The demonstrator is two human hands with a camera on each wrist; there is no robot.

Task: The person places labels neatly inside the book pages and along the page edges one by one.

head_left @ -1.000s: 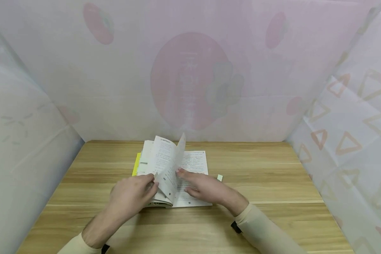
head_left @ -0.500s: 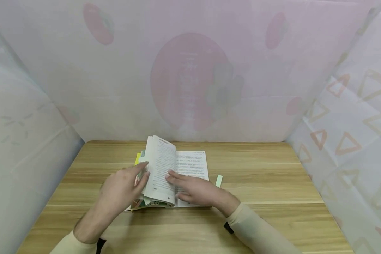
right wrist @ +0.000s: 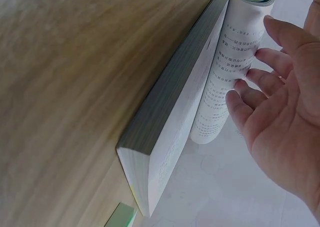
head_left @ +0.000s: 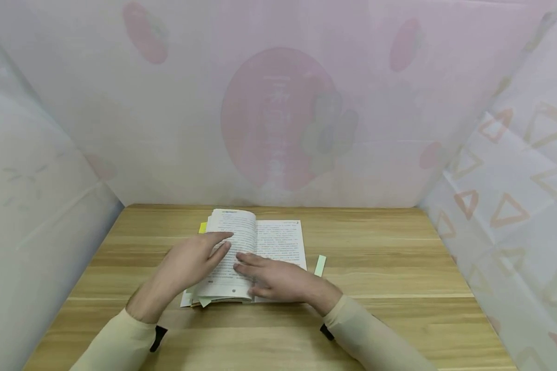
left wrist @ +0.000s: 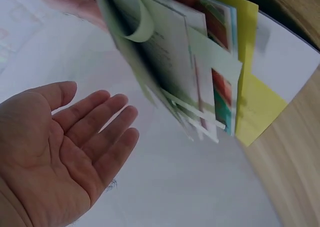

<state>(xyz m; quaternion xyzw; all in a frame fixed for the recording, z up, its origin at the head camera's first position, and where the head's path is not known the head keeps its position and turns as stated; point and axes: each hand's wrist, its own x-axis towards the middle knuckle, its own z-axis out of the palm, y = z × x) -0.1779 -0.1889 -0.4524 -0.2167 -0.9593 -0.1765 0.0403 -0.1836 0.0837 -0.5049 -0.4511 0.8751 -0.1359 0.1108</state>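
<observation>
An open book (head_left: 280, 239) lies on the wooden table, its pages covered in print. My left hand (head_left: 185, 260) reaches over the left page from the side, fingers extended; in the left wrist view that hand (left wrist: 65, 152) shows a bare palm, apart from the raised leaves (left wrist: 165, 52). Across the gutter, the fingers of my right hand (head_left: 280, 278) rest on the left page near the fold. Seen from the right wrist, the right hand (right wrist: 285, 87) has loosely extended fingers against the curved page (right wrist: 220, 82), while the thick right page block (right wrist: 170, 122) lies flat.
A pale green strip (head_left: 320, 265) lies just right of the book. Paper tabs (left wrist: 215, 57) and a yellow sheet (left wrist: 257, 107) stick out at its left side. Patterned cloth walls (head_left: 278, 118) enclose the back and sides of the table (head_left: 376, 247).
The loose pages, which stood upright, have come over to the left and now lie flatter. My right hand has slid left across the fold; my left hand has moved onto the left page.
</observation>
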